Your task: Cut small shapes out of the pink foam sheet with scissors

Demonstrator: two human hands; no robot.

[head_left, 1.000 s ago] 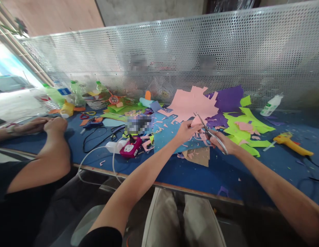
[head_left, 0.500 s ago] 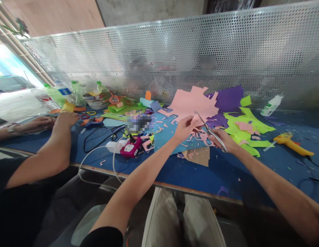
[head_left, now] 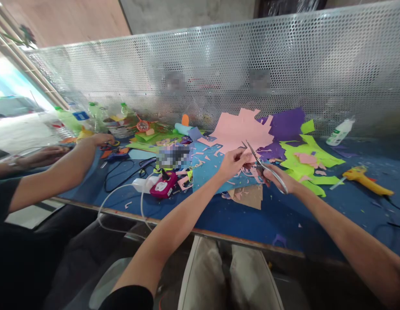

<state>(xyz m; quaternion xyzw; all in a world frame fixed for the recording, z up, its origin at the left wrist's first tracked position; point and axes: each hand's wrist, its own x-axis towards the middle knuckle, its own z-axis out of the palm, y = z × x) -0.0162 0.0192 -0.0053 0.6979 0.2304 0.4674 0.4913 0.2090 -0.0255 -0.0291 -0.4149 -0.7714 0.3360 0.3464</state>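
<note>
My right hand [head_left: 277,177] grips metal scissors [head_left: 256,158], blades open and pointing up-left. My left hand [head_left: 232,162] pinches a small pink paper piece [head_left: 248,155] right at the blades. Both hands hover over a light-blue sheet [head_left: 206,170] littered with pink scraps. Behind lie a large pink sheet [head_left: 240,129], purple paper [head_left: 286,125] and lime-green paper [head_left: 303,157].
A co-worker's arm [head_left: 67,165] on the left reaches toward bottles [head_left: 69,120] and small scissors on the blue table [head_left: 245,219]. A magenta power strip [head_left: 164,187] with white cable, a yellow glue gun [head_left: 364,178], a white glue bottle [head_left: 340,131] and a perforated metal screen [head_left: 219,73] behind.
The co-worker's hand slid forward and right across the table toward the bottles. My hands stayed nearly in place, the scissors shifting slightly against the pink piece.
</note>
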